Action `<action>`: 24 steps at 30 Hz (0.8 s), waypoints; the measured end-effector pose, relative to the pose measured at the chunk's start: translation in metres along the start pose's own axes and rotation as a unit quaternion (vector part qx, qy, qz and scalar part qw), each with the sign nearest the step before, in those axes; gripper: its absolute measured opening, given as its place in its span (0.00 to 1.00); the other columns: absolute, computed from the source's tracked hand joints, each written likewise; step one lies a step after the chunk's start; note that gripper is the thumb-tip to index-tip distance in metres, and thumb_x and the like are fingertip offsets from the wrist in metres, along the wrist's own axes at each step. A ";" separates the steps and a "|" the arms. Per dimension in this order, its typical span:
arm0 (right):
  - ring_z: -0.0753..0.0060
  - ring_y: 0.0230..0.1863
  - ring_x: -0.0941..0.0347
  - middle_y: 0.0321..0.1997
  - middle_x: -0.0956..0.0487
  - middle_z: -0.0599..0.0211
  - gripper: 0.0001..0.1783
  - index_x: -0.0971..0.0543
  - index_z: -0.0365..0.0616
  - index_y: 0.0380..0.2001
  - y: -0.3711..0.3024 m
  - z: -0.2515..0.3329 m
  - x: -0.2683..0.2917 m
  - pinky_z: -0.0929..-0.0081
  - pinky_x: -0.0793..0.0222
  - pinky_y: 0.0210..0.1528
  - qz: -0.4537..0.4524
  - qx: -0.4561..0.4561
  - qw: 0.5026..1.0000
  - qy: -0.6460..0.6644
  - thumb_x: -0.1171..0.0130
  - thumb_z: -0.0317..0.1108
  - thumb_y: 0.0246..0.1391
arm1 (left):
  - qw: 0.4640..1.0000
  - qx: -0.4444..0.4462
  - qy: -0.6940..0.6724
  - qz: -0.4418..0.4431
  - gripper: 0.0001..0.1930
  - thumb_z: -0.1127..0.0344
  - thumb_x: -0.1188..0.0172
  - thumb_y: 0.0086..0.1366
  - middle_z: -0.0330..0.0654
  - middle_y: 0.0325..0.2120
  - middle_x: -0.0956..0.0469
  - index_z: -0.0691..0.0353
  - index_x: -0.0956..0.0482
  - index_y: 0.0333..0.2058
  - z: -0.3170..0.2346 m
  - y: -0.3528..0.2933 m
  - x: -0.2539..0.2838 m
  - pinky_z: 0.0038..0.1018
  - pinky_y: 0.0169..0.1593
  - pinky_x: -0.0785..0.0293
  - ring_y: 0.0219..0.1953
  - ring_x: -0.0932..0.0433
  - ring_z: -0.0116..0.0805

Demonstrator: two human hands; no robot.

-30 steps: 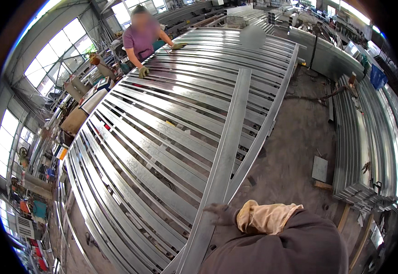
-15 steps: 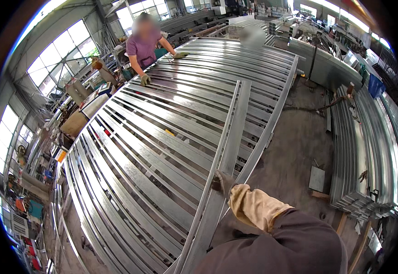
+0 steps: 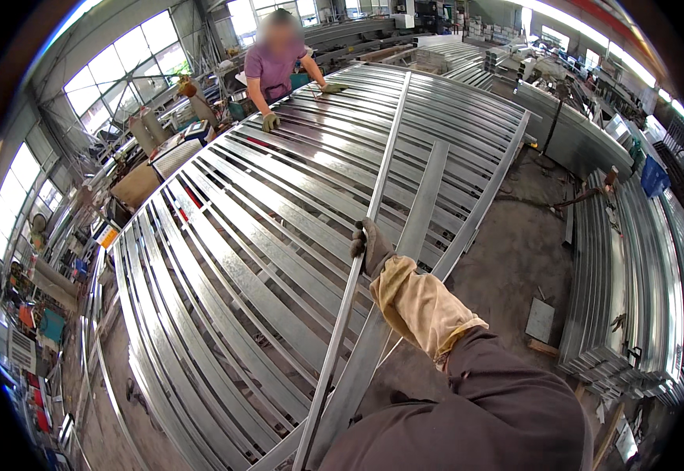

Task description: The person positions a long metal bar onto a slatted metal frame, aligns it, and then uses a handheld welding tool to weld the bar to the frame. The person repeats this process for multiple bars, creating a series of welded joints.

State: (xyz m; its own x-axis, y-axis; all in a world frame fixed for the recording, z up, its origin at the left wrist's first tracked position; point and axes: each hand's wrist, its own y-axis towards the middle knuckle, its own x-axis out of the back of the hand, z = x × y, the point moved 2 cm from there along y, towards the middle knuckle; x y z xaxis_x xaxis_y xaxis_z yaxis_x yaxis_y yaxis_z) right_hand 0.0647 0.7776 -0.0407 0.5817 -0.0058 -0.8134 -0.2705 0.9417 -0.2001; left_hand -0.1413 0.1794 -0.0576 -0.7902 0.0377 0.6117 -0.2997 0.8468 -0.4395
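My right hand (image 3: 373,246), in a dark glove below a tan sleeve cuff, is closed around a long narrow metal bar (image 3: 389,157). The bar slants from the lower edge of the view to the far side of a large slatted metal panel (image 3: 236,235). A wider flat metal strip (image 3: 425,206) lies across the slats just right of the bar, under my forearm. My left hand is out of view.
A person (image 3: 275,67) in a purple shirt stands at the panel's far left edge, gloved hands on the slats. Stacked metal profiles (image 3: 632,275) stand to the right, past a strip of floor. Machines and loose lengths lie along the left; a blue bin (image 3: 655,180) sits far right.
My right hand has moved forward with the narrow bar, whose far end now reaches well beyond the wide strip. The bar has separated from that strip. The view has shifted slightly.
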 end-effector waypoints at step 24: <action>0.69 0.17 0.31 0.21 0.28 0.69 0.16 0.22 0.45 0.39 0.128 -0.075 0.093 0.64 0.31 0.20 -0.154 -0.076 0.967 -0.189 0.36 0.47 0.62 | 0.996 0.059 -0.041 -0.045 0.17 0.53 0.32 0.65 0.45 0.24 0.18 0.63 0.16 0.39 -0.018 0.011 -0.042 0.36 0.31 0.30 0.29 0.27 0.29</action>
State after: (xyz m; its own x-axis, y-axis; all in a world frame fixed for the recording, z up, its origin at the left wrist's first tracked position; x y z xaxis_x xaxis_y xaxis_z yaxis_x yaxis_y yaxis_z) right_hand 0.0263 0.8722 -0.1826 0.8840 -0.1264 -0.4500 -0.1335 0.8544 -0.5022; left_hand -0.1018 0.1963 -0.0766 -0.7973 -0.0825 0.5980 -0.4279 0.7759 -0.4635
